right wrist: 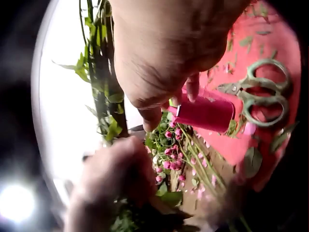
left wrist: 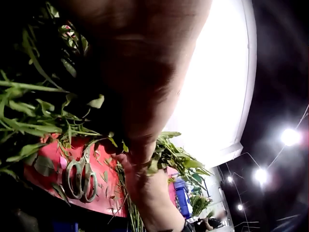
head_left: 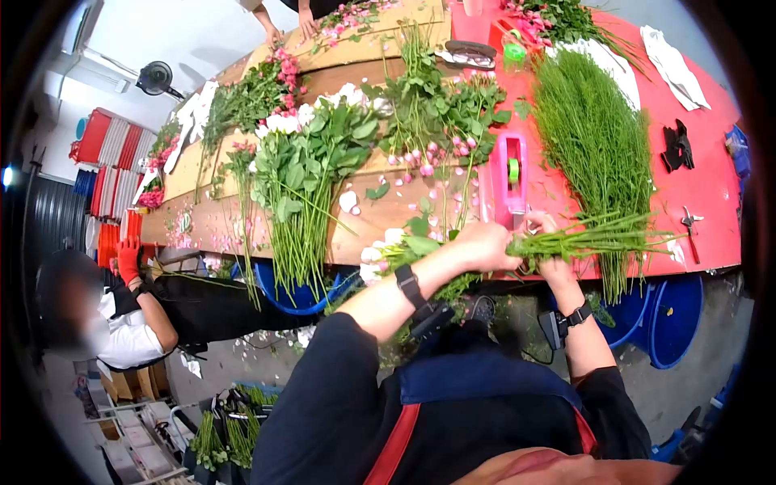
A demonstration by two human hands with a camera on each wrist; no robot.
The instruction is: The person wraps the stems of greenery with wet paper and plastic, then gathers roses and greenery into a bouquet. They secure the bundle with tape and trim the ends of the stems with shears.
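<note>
My left hand (head_left: 487, 246) grips a bunch of green stems (head_left: 582, 242); the cut ends point right, and white and pink roses (head_left: 380, 255) show at the other end. In the right wrist view, the left hand (right wrist: 116, 166) is curled round the leafy stems (right wrist: 104, 82). My right hand (head_left: 554, 265) is at the stems, its fingers reaching toward the pink tape dispenser (head_left: 511, 174). That dispenser (right wrist: 207, 113) lies right beside the right fingertips in the right wrist view; I cannot tell whether they pinch tape. Scissors (right wrist: 265, 92) with pale green handles lie on the red table close by.
Long green filler stems (head_left: 594, 121) spread over the red tabletop (head_left: 703, 186). Red-handled shears (head_left: 691, 234) and a black glove (head_left: 677, 145) lie to the right. White roses (head_left: 307, 153) lie to the left. Blue buckets (head_left: 677, 323) stand below. Another person (head_left: 137, 323) is at left.
</note>
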